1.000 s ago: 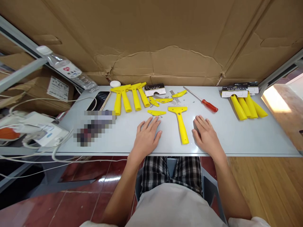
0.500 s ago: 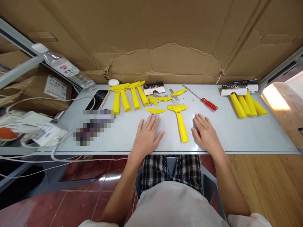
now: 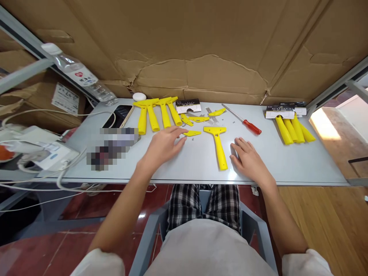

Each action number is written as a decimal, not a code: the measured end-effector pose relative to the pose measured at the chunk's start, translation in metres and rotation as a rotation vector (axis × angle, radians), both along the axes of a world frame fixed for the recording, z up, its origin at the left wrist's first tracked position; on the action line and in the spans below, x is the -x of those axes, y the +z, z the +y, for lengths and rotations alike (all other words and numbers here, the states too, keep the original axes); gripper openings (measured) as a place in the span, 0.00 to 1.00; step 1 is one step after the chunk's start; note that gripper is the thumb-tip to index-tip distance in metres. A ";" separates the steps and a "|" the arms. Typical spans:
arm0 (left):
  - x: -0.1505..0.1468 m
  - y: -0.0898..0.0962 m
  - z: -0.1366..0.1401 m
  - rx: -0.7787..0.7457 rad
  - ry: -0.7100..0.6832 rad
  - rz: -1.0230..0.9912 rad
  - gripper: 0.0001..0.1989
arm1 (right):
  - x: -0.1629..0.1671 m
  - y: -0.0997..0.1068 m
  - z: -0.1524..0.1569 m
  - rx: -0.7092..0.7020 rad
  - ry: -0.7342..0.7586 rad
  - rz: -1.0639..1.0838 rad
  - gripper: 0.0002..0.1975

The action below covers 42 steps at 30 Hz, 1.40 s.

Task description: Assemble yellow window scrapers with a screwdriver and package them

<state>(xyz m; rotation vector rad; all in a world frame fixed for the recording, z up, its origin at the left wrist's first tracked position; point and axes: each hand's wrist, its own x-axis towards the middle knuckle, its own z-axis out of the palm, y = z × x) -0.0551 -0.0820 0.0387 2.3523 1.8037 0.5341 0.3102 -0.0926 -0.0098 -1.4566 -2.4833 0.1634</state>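
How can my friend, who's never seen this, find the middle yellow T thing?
On the pale table, in front of the big cardboard, find the left hand and right hand. Between them lies a yellow T-shaped handle, crossbar end toward the cardboard. Unlike the handle row at left and the carded bunch at right, it lies apart from other handles.

Scraper (image 3: pixel 219 148) right of plate (image 3: pixel 193 133), screwdriver (image 3: pixel 251 126) farther right

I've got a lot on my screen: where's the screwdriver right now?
In the head view, the screwdriver lies right of centre on the table, beyond the right hand, its tip near the rearmost yellow plate.
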 end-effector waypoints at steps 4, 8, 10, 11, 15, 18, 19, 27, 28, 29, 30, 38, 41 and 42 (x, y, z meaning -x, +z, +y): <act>0.004 0.014 0.051 0.174 -0.082 0.167 0.21 | -0.004 0.020 0.014 0.045 0.054 -0.068 0.23; -0.007 0.024 0.094 0.156 -0.074 0.179 0.21 | -0.001 0.048 0.043 0.116 0.039 -0.122 0.23; -0.013 0.024 0.108 0.154 -0.045 0.186 0.20 | 0.005 0.060 0.062 0.149 0.015 -0.118 0.23; -0.015 0.023 0.113 0.153 -0.036 0.187 0.20 | 0.008 0.065 0.073 0.167 0.002 -0.112 0.23; -0.022 0.012 0.123 0.125 -0.030 0.167 0.19 | 0.024 0.073 0.115 0.169 -0.013 -0.088 0.21; -0.029 0.004 0.124 0.096 -0.019 0.128 0.20 | 0.030 0.068 0.140 0.136 0.014 -0.033 0.19; -0.031 0.001 0.124 0.094 -0.013 0.116 0.20 | 0.029 0.065 0.146 0.120 0.017 -0.004 0.19; -0.038 -0.011 0.123 0.072 -0.001 0.117 0.21 | -0.008 0.041 0.167 -0.037 -0.023 0.158 0.18; -0.038 -0.012 0.123 0.070 -0.003 0.123 0.21 | -0.012 0.039 0.168 -0.037 -0.024 0.156 0.18; -0.038 -0.013 0.122 0.068 -0.006 0.129 0.21 | -0.015 0.037 0.168 -0.032 -0.020 0.150 0.18; -0.038 -0.014 0.122 0.066 -0.008 0.133 0.21 | -0.017 0.036 0.169 -0.024 -0.014 0.142 0.18; -0.037 -0.007 0.115 0.111 -0.013 0.152 0.21 | 0.008 0.023 0.164 -0.078 0.018 0.069 0.22; -0.035 -0.004 0.113 0.129 -0.029 0.150 0.20 | 0.022 0.022 0.166 -0.120 0.020 0.034 0.22; -0.035 -0.003 0.112 0.128 -0.035 0.149 0.19 | 0.026 0.021 0.168 -0.124 0.027 0.019 0.22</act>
